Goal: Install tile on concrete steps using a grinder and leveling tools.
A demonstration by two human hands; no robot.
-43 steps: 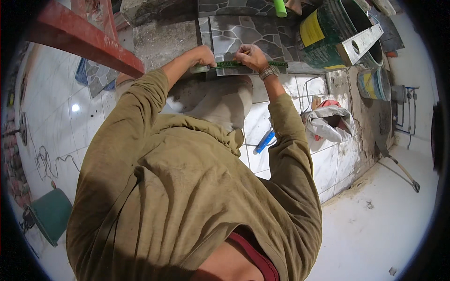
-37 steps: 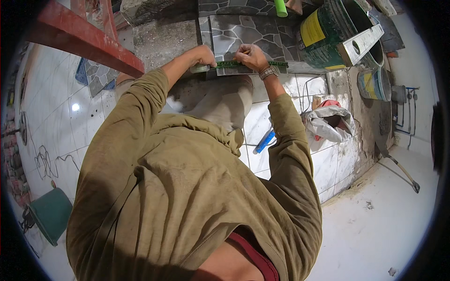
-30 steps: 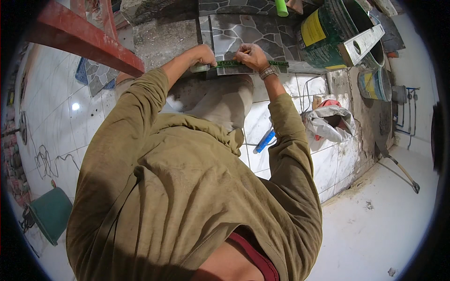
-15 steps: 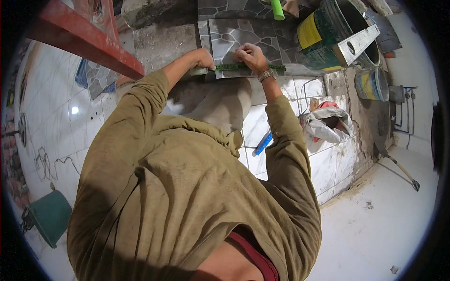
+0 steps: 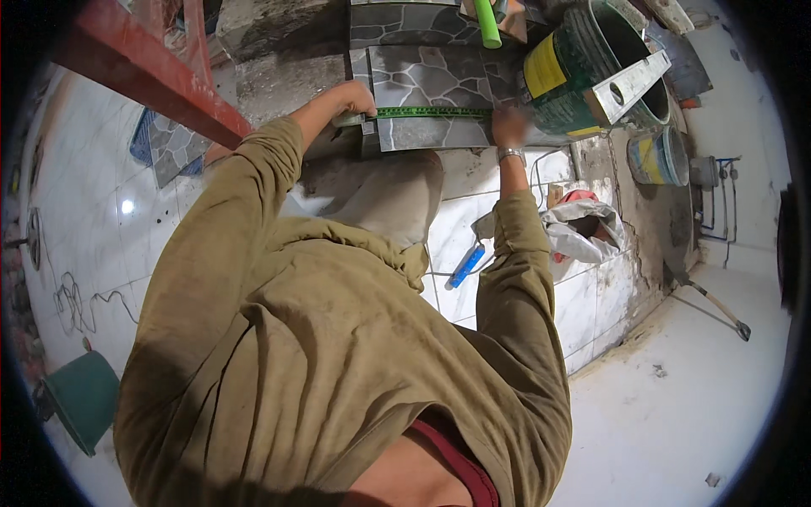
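My left hand (image 5: pixel 361 100) is closed on a tape measure (image 5: pixel 345 122) at the left edge of a grey stone-patterned tile (image 5: pixel 431 78). Its green blade (image 5: pixel 435 111) stretches straight across the tile to the right. At the blade's right end, near the tile's right side, is my right hand (image 5: pixel 508 127). Its fingers are smeared and partly hidden, so whether it holds anything does not show. A watch (image 5: pixel 511 154) sits on that wrist.
Green buckets (image 5: pixel 562 76) stand just right of the tile, a level (image 5: pixel 629 89) lying across them. A blue-handled trowel (image 5: pixel 467 266) and a white sack (image 5: pixel 587 228) rest on the floor. A red metal frame (image 5: pixel 160 76) slants in at left; a bright green handle (image 5: pixel 487 24) hangs above.
My right hand has moved right along the tape from mid-tile, and the pencil it held no longer shows. My left hand stays at the tile's left edge. The view has shifted slightly.
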